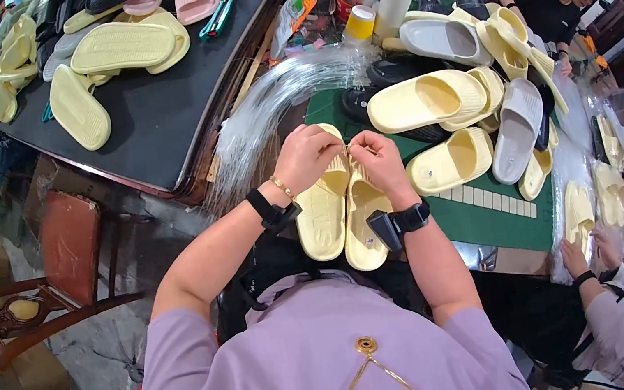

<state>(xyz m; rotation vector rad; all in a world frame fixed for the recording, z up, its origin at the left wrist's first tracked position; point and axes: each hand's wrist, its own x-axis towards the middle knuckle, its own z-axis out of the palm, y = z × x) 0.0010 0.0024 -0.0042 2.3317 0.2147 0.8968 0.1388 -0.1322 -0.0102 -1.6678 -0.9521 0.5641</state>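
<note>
A pair of pale yellow slide slippers lies side by side close to my body, the left slipper (323, 226) touching the right slipper (367, 223). Over the far end of the left one, my left hand (310, 159) is closed in a pinch. My right hand (379, 164) pinches just beside it, at the far end of the right slipper. The fingertips of both hands nearly meet above the gap between the slippers. Whatever thin thing they hold there is too small to make out.
Clear plastic strands (279, 105) hang over the table edge ahead. Yellow and grey slippers (417, 103) pile on the green mat (502, 232) at right. More slippers (123, 46) lie on the black table (149, 123). A chair (71, 246) stands left; co-workers (558, 5) sit at right.
</note>
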